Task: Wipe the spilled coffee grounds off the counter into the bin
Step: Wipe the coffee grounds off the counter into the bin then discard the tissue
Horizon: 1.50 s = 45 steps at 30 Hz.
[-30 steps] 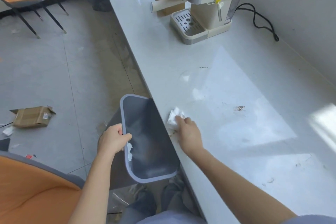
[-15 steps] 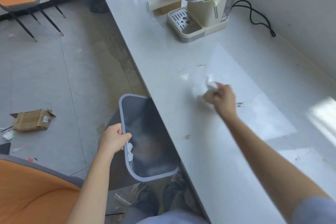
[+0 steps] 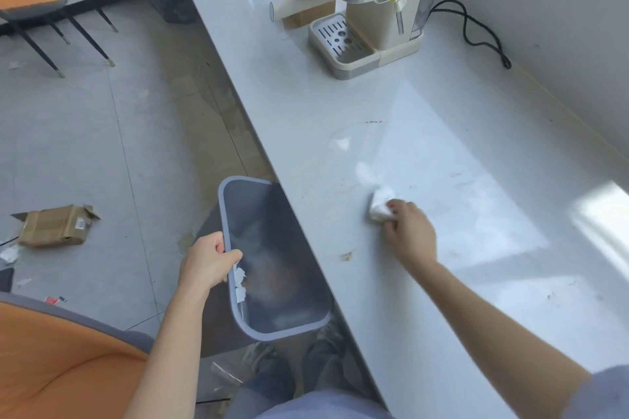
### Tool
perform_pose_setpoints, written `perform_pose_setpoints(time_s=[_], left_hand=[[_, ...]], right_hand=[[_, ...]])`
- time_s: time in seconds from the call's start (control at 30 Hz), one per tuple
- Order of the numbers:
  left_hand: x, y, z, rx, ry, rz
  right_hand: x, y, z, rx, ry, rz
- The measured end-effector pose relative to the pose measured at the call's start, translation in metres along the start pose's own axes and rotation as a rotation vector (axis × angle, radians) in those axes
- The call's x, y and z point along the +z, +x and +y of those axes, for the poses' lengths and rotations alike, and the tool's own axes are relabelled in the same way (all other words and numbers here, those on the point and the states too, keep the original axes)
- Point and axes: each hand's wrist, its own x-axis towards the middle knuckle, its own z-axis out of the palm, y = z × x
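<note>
Head view shows your left hand point(image 3: 209, 258) nearest to you, closed over the near rim of the grey bin point(image 3: 272, 258), which you hold tilted with its mouth just against the left edge of the surface point(image 3: 442, 299). Some white paper scraps already lie inside it by your fingers.

Further in, your right hand point(image 3: 410, 228) is clamped on a crumpled white tissue point(image 3: 379, 206) and presses it on the surface. One second ago this hand was at the left edge beside the bin; half a second ago it had gone out toward the middle; now it has started to come back. I judge that one load was already pushed in, and you now begin a new stroke that gathers grounds toward the bin.

A small brown clump of coffee grounds point(image 3: 346, 256) lies between the tissue and the bin, close to the left edge, so the returning stroke can take it. Faint specks point(image 3: 549, 296) also remain toward the near right part, and a thin dark line of crumbs point(image 3: 373, 121) lies beyond the tissue. These need more passes.

The way from the tissue to the left edge is open. The coffee machine point(image 3: 367, 10) and its black cable point(image 3: 483, 34) stand at the far end, well apart from your wiping. Keep the bin rim tight to the edge, or the grounds may fall on the floor point(image 3: 102, 146).
</note>
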Motion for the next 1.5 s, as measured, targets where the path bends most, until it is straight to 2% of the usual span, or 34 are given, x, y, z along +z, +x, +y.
perform_pose_setpoints(time_s=[0.2,0.33,0.4,0.53,0.63,0.7,0.77,0.87,1.17,1.27,1.37,1.43,1.5], left_hand=[[-0.002,-0.001,0.001,0.011,0.025,-0.014],[-0.003,-0.002,0.002,0.016,0.028,-0.033],[-0.004,-0.002,0.003,0.003,0.015,-0.048],[-0.005,-0.002,0.005,-0.009,-0.012,-0.057],[-0.005,-0.003,0.005,-0.010,-0.012,-0.057],[-0.005,-0.003,0.004,-0.011,-0.013,-0.058],[-0.004,-0.001,0.003,-0.016,-0.021,-0.053],[-0.003,0.000,0.002,-0.020,-0.027,-0.047],[-0.004,0.000,0.001,-0.006,-0.022,-0.057],[-0.004,0.002,0.000,-0.004,-0.014,-0.058],[-0.003,0.004,-0.001,0.007,-0.011,-0.060],[-0.003,0.005,-0.003,0.009,-0.013,-0.060],[-0.003,0.006,-0.004,0.000,-0.029,-0.059]], right_hand=[[0.057,-0.058,-0.104,-0.236,0.137,-0.208],[0.073,-0.071,-0.142,-0.183,0.427,-0.368],[0.066,-0.058,-0.139,-0.139,0.495,-0.309],[0.017,-0.002,-0.092,-0.104,0.513,0.015],[-0.024,0.045,-0.026,0.010,0.386,0.224],[-0.041,0.063,0.022,0.147,0.218,0.269],[-0.045,0.061,0.055,0.230,0.068,0.217],[-0.032,0.036,0.057,0.173,-0.041,0.119],[0.033,-0.059,-0.083,-0.104,0.023,-0.277],[0.054,-0.069,-0.120,-0.142,0.134,-0.376],[0.060,-0.070,-0.141,-0.073,0.434,-0.466],[0.049,-0.059,-0.139,0.024,0.656,-0.380],[0.030,-0.036,-0.117,0.014,0.683,-0.156]])
